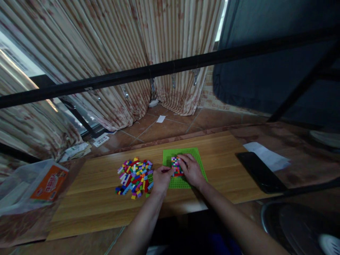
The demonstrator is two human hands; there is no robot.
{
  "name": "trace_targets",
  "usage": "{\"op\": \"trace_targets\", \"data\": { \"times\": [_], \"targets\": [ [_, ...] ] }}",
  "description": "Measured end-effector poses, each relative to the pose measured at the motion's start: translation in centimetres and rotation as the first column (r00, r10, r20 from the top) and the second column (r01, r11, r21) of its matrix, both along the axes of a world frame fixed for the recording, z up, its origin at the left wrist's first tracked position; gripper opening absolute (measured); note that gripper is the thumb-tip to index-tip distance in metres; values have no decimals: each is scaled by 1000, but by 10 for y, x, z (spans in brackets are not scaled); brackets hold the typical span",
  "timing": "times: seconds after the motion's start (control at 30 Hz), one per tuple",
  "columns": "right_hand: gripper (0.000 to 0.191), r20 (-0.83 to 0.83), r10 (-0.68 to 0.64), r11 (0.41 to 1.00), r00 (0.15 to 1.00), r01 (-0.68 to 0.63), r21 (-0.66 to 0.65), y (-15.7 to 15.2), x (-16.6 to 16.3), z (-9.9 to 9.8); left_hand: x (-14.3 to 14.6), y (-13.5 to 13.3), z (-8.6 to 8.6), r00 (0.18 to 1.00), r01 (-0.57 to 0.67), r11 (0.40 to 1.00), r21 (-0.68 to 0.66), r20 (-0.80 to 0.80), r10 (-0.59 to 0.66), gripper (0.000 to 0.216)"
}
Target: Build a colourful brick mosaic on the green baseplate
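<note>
A green studded baseplate (193, 153) lies on the wooden table, carrying a small block of multicoloured toy bricks (174, 163). My left hand (161, 180) is at the plate's left edge, thumb and finger pinched together on a small dark piece that looks like a toy brick. Curled over the right side of the brick block, my right hand (191, 170) touches it with its fingertips and covers part of it. To the left of my left hand is a loose pile of toy bricks (135, 175) in many colours.
The wooden table (92, 191) has a black phone-like slab (261, 171) near its right end, beside white paper (265, 156). A clear plastic box (44, 170) with an orange label stands at the left. A black metal bar (175, 66) crosses beyond the table, before striped curtains (111, 42).
</note>
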State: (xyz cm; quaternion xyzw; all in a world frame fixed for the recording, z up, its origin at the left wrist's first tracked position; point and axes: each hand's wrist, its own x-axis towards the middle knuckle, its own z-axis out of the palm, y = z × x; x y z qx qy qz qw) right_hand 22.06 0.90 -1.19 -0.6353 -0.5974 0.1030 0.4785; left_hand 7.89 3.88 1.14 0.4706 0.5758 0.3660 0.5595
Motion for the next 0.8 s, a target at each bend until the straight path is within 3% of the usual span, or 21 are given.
{"op": "trace_targets", "data": {
  "times": [0.3, 0.53, 0.8],
  "targets": [
    [31, 10, 17, 1000, 1000, -17, 25, 0, 0, 0, -1, -5, 12, 997, -17, 999, -34, 70, 20, 28],
    [30, 8, 15, 1000, 1000, -16, 20, 0, 0, 1, -22, -10, 27, 985, -26, 991, -128, 167, 48, 42],
    [30, -17, 22, 1000, 1000, -22, 5, 0, -1, 0, -36, -29, 30, 918, 24, 958, -287, 385, 92, 22]
  ]
}}
